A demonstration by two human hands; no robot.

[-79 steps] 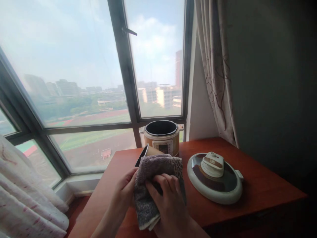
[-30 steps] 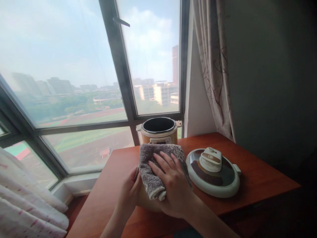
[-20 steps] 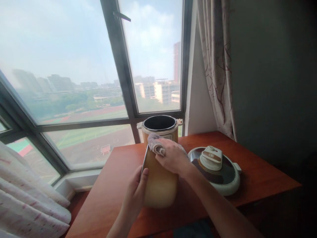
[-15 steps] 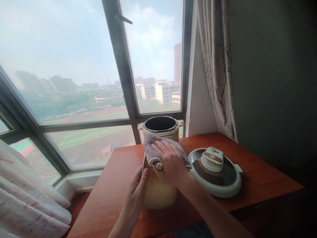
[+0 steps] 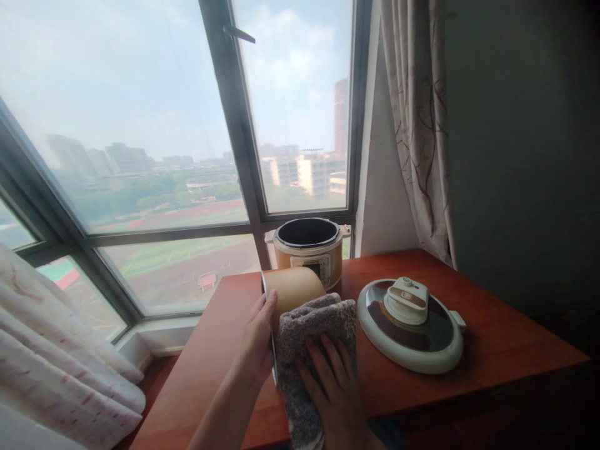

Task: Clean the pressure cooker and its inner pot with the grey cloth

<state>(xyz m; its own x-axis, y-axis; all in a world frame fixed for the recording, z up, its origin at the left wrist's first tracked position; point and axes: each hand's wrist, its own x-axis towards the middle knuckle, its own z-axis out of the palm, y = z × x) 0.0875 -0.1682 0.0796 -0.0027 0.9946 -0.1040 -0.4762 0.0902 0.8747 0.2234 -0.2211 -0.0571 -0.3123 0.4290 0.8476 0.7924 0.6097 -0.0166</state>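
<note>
A gold-coloured inner pot (image 5: 295, 286) lies tilted on its side, its rim facing left and its rounded wall facing right. My left hand (image 5: 257, 340) grips this rim, thumb on the outside and the fingers partly hidden behind the edge. Against the near side of the pot lies a folded grey towel (image 5: 314, 322). My right hand (image 5: 334, 390) presses on the towel with its fingers spread over the cloth. Just beyond stands the pressure cooker body (image 5: 285, 256), open at the top, with a dark interior and a control panel on its front.
On the right of the wooden table (image 5: 506, 337) rests the cooker lid (image 5: 407, 350), with a white rim, dark top and raised knob. Windows rise behind the table. Curtains (image 5: 417, 125) hang at the right and at the lower left.
My right hand and the towel have moved down the pot toward me. The pot has tipped over further, and more of its gold wall and the cooker's front panel now show.
</note>
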